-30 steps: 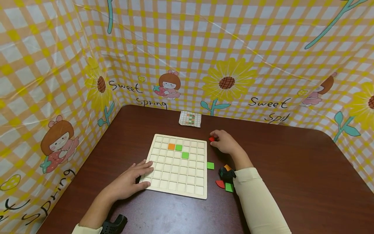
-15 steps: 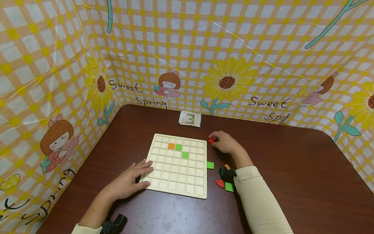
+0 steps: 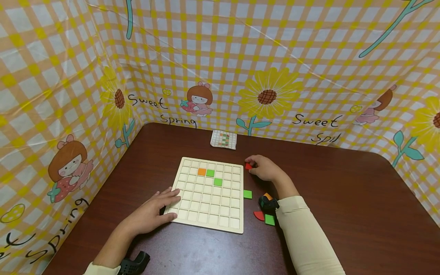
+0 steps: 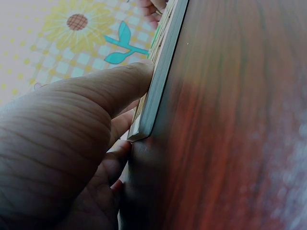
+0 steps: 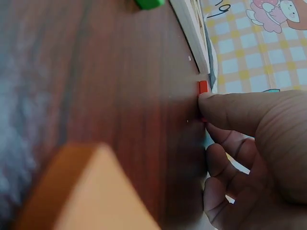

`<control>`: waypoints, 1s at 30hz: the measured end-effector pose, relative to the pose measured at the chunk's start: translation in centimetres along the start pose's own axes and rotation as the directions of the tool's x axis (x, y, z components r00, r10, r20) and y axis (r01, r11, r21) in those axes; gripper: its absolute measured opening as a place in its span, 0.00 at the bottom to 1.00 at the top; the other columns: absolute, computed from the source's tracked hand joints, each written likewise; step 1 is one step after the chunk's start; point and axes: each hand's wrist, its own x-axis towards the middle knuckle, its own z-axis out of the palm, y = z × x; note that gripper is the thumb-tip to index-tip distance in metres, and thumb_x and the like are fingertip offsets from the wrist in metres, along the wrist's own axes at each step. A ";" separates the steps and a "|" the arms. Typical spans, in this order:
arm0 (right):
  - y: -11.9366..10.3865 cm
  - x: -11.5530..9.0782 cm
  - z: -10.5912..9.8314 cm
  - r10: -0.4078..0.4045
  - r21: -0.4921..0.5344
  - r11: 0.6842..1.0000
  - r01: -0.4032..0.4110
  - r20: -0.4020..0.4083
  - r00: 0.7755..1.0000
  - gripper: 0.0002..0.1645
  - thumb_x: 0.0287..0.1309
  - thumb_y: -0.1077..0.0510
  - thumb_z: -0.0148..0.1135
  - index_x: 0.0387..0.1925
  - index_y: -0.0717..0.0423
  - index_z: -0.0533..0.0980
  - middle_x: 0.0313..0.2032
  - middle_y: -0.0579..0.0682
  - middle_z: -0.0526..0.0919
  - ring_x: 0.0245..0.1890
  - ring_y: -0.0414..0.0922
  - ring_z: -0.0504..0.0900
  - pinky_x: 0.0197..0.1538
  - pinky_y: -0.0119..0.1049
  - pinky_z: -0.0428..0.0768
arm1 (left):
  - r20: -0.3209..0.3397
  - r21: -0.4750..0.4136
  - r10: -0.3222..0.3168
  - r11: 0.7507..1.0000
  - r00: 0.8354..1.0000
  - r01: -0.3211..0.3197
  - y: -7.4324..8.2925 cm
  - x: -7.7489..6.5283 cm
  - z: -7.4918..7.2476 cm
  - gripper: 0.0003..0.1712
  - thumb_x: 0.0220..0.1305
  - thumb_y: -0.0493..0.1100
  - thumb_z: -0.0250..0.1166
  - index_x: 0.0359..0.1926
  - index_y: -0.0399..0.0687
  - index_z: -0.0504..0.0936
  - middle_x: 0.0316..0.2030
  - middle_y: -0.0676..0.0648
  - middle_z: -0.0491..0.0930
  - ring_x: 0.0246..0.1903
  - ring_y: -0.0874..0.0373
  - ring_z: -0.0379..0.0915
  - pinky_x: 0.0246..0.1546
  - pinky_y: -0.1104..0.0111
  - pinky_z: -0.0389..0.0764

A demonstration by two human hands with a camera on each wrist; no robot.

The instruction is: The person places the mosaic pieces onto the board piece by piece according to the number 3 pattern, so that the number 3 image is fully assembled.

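Note:
A pale wooden grid board (image 3: pixel 213 228) lies on the table, with an orange tile (image 3: pixel 201 172) and two green tiles (image 3: pixel 210 173) in its upper cells. My left hand (image 3: pixel 151 212) rests on the board's left edge, fingers spread; the left wrist view shows its thumb (image 4: pixel 136 74) over the near edge. Beyond the board's far right corner, my right hand (image 3: pixel 264 168) pinches a small flat red tile (image 3: pixel 248 166) at table level. In the right wrist view the thumb covers much of that red tile (image 5: pixel 203 86), so its full shape is hidden.
Right of the board lie a green tile (image 3: pixel 247 194), a red quarter-round piece (image 3: pixel 259 216), another green tile (image 3: pixel 269 220) and an orange piece (image 3: pixel 267 196), partly behind the black wrist camera (image 3: pixel 269 204). A printed pattern card (image 3: pixel 224 139) stands near the patterned back cloth (image 3: pixel 220 57).
The red tile and my right hand's fingertips have shifted slightly toward me, and the tile appears turned a little. The left hand and the board have stayed put.

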 end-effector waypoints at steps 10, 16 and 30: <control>0.3 -0.1 0.4 0.011 0.011 1.000 -0.010 -0.032 0.999 0.14 0.67 0.67 0.57 0.52 0.61 0.77 0.44 0.56 0.78 0.44 0.53 0.74 0.47 0.47 0.74 | -0.003 0.002 0.000 1.000 1.000 0.000 0.0 0.0 0.0 0.30 0.68 0.45 0.66 0.66 0.36 0.73 0.70 0.39 0.65 0.73 0.38 0.48 0.69 0.37 0.47; 0.2 -0.3 0.5 0.016 0.036 0.999 -0.014 -0.056 0.998 0.10 0.67 0.68 0.56 0.48 0.61 0.78 0.41 0.55 0.77 0.42 0.53 0.73 0.46 0.46 0.73 | 0.004 0.005 0.000 1.000 1.000 0.000 0.0 0.0 0.0 0.30 0.68 0.46 0.65 0.67 0.36 0.73 0.70 0.40 0.64 0.73 0.38 0.48 0.69 0.38 0.47; 0.1 0.0 0.3 -0.027 0.007 1.000 0.027 -0.031 0.999 0.18 0.66 0.66 0.59 0.57 0.62 0.75 0.51 0.61 0.74 0.52 0.58 0.73 0.55 0.54 0.74 | 0.003 0.007 -0.007 1.000 1.000 0.007 0.0 0.0 0.0 0.30 0.68 0.46 0.65 0.67 0.37 0.73 0.70 0.40 0.65 0.73 0.39 0.48 0.69 0.38 0.47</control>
